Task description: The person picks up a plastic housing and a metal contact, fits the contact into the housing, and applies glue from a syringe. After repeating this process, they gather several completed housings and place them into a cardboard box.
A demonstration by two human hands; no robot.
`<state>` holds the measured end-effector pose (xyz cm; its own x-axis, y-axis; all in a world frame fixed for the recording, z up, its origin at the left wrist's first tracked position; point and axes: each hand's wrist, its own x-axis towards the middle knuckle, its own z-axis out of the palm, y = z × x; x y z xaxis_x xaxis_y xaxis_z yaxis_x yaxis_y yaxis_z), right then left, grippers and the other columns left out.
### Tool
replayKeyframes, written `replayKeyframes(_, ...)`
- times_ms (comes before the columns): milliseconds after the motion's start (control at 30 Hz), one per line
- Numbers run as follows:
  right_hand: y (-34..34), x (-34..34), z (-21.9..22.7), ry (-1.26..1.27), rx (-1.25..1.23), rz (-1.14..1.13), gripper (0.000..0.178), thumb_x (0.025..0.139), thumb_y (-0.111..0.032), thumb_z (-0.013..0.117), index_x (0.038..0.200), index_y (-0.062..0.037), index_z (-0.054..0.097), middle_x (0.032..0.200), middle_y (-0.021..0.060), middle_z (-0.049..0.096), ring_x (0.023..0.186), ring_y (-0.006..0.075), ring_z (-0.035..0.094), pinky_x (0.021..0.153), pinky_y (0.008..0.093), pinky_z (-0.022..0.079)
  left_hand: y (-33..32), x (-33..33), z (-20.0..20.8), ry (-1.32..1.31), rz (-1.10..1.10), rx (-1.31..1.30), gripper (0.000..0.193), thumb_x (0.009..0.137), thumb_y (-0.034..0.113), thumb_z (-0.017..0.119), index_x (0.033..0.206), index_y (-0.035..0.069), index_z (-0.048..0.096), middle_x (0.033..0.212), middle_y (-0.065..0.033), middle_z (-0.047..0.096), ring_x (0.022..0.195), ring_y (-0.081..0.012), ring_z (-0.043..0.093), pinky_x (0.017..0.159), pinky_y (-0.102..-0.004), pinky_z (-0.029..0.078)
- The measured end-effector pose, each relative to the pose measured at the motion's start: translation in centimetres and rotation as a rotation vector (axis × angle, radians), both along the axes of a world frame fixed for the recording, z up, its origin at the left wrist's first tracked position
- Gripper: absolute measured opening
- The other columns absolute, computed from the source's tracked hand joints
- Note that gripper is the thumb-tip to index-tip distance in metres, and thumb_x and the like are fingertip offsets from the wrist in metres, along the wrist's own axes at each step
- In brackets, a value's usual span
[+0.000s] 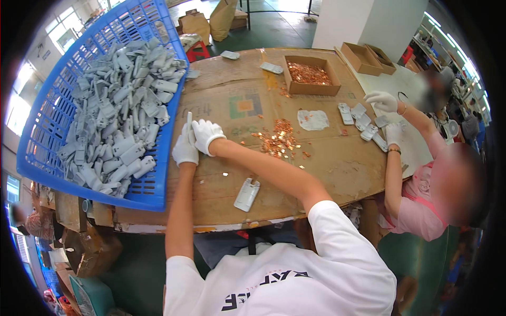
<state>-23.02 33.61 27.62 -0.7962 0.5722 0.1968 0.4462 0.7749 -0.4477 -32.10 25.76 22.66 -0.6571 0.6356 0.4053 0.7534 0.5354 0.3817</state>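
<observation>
My left hand (185, 149), in a white glove, is closed around a light grey plastic housing (190, 120) that stands on edge above the table. Right beside it, my gloved right hand (207, 136) has its fingers bent together against the housing; what its fingertips hold, if anything, is hidden. A loose pile of small copper-coloured metal pieces (279, 139) lies to the right of my hands. Nearer to me, one single grey plastic casing (246, 195) rests on the cardboard-covered table (221, 174).
A large blue basket (161, 184) heaped with grey housings (124, 110) stands at left. Farther back is a cardboard box (314, 90) of copper pieces. On the right, a co-worker's gloved hands (387, 116) are near several housings (362, 120) and a flattened white bag (312, 120).
</observation>
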Motion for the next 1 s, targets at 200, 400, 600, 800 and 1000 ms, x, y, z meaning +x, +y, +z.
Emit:
replayKeyframes(200,-1.1,-1.8,1.2,0.035,-0.263,0.095,0.034,0.082,-0.014,0.059,0.115,-0.011,0.058,0.114,0.0146,0.063,0.105,0.0337,0.061,0.088,0.0428,0.05,-1.3,-1.2,0.2,-0.332,-0.062,0.386,0.044,0.098,0.042,0.041,0.127,0.012,0.056,0.098,-0.0157,0.069,0.087,-0.0337,0.068,0.071,-0.0409,0.051)
replayKeyframes(400,-0.6,1.5,2.7,0.293,-0.207,0.151,0.028,0.077,-0.006,0.063,0.103,-0.0144,0.063,0.101,0.0105,0.064,0.097,0.0329,0.062,0.084,0.0415,0.05,-1.3,-2.0,0.7,-0.366,-0.032,0.586,0.046,0.099,0.036,0.041,0.135,0.01,0.051,0.109,-0.0154,0.066,0.092,-0.0305,0.063,0.08,-0.0383,0.049)
replayKeyframes(600,0.1,16.1,3.8,0.53,0.485,-0.168,0.056,0.062,0.003,0.068,0.108,-0.028,0.073,0.07,-0.0006,0.057,0.068,0.0214,0.055,0.068,0.0348,0.046,-1.9,-0.2,2.9,-0.072,-0.233,0.544,0.039,0.087,0.011,0.062,0.127,0.013,0.061,0.102,-0.0116,0.063,0.094,-0.0284,0.058,0.085,-0.0363,0.046)
replayKeyframes(800,3.3,34.4,-1.9,-0.017,0.744,-0.805,0.044,0.071,-0.006,0.07,0.112,-0.0223,0.067,0.076,0.0031,0.054,0.069,0.0226,0.056,0.061,0.0372,0.048,4.5,17.1,10.1,0.124,-0.767,0.326,0.024,0.073,0.027,0.075,0.097,0.024,0.07,0.075,-0.0041,0.059,0.07,-0.022,0.06,0.062,-0.0361,0.052)
replayKeyframes(1000,6.2,35.4,-2.7,-0.274,0.243,-1.048,0.023,0.081,-0.013,0.065,0.103,-0.0112,0.06,0.108,0.0088,0.06,0.091,0.0316,0.062,0.074,0.0441,0.054,16.7,30.9,1.9,0.17,-0.603,-0.023,0.022,0.075,0.033,0.071,0.082,0.013,0.064,0.081,-0.0087,0.062,0.076,-0.0266,0.064,0.062,-0.0411,0.052)
